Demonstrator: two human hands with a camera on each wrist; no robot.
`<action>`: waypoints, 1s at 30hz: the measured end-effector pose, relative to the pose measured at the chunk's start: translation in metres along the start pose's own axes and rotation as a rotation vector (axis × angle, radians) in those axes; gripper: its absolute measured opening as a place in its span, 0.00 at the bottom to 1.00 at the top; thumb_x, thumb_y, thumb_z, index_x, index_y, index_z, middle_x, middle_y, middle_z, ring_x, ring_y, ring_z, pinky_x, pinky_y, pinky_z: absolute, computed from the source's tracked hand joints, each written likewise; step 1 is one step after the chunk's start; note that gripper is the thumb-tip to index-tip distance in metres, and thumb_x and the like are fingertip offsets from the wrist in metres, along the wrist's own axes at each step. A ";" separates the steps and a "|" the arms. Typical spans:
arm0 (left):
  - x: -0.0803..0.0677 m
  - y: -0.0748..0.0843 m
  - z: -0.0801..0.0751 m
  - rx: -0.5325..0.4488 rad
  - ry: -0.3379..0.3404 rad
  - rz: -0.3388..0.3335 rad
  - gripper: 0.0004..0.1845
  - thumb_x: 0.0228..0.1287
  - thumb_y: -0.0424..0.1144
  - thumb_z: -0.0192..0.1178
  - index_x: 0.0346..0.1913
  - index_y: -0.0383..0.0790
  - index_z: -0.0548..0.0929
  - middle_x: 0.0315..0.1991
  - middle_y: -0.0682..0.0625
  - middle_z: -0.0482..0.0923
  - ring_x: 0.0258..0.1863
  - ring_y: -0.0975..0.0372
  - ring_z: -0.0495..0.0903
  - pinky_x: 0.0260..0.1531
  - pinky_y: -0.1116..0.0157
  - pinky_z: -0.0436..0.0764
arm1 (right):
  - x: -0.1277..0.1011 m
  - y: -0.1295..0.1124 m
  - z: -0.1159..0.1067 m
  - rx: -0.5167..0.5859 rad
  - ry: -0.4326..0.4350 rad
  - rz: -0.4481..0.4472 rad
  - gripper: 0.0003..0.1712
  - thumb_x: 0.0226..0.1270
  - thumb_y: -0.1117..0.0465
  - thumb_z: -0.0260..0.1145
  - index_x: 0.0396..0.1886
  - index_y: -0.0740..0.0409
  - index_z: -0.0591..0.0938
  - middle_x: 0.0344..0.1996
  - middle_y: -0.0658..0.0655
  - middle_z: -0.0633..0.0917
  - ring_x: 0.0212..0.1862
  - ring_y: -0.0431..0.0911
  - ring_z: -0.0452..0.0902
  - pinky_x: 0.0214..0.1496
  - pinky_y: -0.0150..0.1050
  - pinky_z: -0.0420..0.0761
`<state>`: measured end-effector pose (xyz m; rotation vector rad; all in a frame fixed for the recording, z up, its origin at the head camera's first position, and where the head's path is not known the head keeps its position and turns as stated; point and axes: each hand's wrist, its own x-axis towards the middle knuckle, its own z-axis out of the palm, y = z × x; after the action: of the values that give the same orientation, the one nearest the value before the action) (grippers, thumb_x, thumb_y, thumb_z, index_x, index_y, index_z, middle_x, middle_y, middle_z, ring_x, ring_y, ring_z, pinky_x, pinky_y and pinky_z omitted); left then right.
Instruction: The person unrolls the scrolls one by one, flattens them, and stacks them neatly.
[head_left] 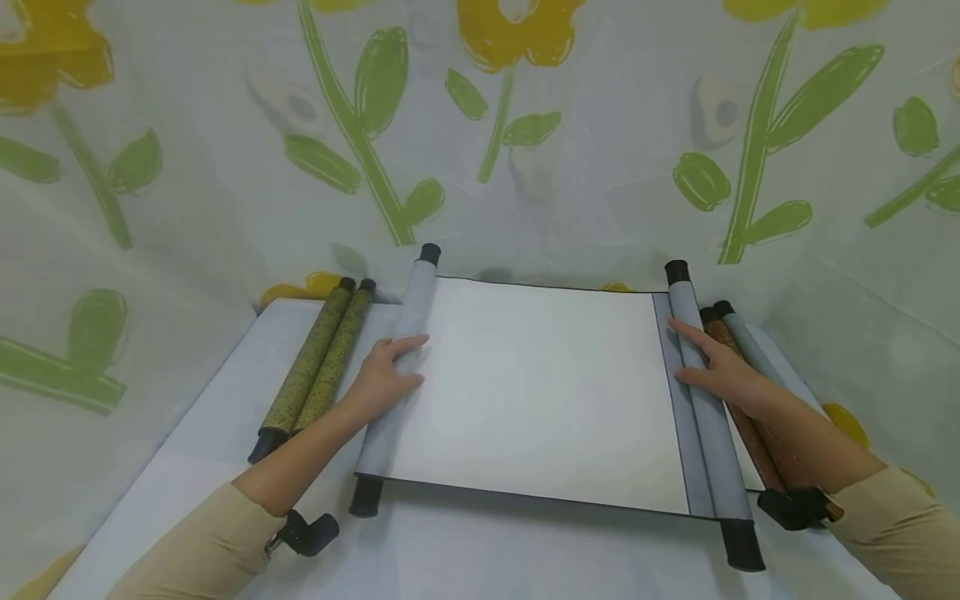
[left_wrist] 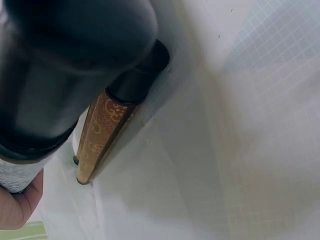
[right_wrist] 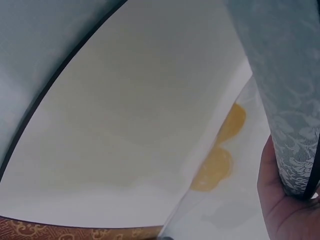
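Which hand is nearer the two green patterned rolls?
Left. The left hand grips the left roller, just right of the green patterned rolls; the right hand grips the right roller, across the white sheet from them.

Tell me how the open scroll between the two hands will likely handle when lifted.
The scroll will probably flop in the middle, since its far edge looks slightly wavy. Its rolled ends lie straight, so they should be stiffer and keep their shape. Being round, those ends may also roll if released.
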<state>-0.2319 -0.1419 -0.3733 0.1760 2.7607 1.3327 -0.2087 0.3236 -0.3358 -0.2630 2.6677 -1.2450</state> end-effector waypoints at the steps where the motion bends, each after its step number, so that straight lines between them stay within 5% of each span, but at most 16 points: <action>1: 0.000 -0.001 0.000 -0.001 0.001 0.007 0.31 0.57 0.30 0.58 0.66 0.45 0.70 0.61 0.32 0.62 0.61 0.41 0.64 0.57 0.43 0.67 | 0.000 0.000 0.000 -0.002 0.003 0.000 0.48 0.64 0.68 0.60 0.75 0.58 0.42 0.70 0.77 0.42 0.69 0.71 0.39 0.61 0.68 0.52; 10: 0.003 -0.004 -0.002 0.008 -0.002 -0.007 0.29 0.59 0.29 0.52 0.66 0.44 0.71 0.62 0.30 0.60 0.59 0.42 0.64 0.56 0.44 0.67 | -0.001 0.002 -0.002 -0.034 0.022 0.009 0.48 0.63 0.69 0.60 0.75 0.58 0.43 0.69 0.79 0.44 0.67 0.72 0.43 0.60 0.66 0.54; 20: 0.001 -0.004 0.000 0.014 0.016 -0.011 0.33 0.53 0.37 0.68 0.65 0.45 0.72 0.60 0.33 0.64 0.61 0.42 0.65 0.57 0.44 0.67 | 0.000 0.005 -0.003 -0.034 0.009 0.005 0.48 0.63 0.69 0.60 0.75 0.59 0.42 0.69 0.79 0.44 0.66 0.71 0.45 0.58 0.65 0.58; 30: 0.002 -0.004 0.001 0.038 0.029 0.001 0.30 0.57 0.30 0.60 0.65 0.44 0.72 0.59 0.33 0.65 0.57 0.42 0.68 0.53 0.45 0.71 | 0.000 0.004 -0.004 -0.053 0.032 -0.028 0.47 0.63 0.70 0.60 0.74 0.60 0.44 0.69 0.80 0.46 0.66 0.70 0.47 0.58 0.65 0.58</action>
<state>-0.2340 -0.1431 -0.3776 0.1619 2.8119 1.2936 -0.2102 0.3289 -0.3362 -0.2907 2.7365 -1.1973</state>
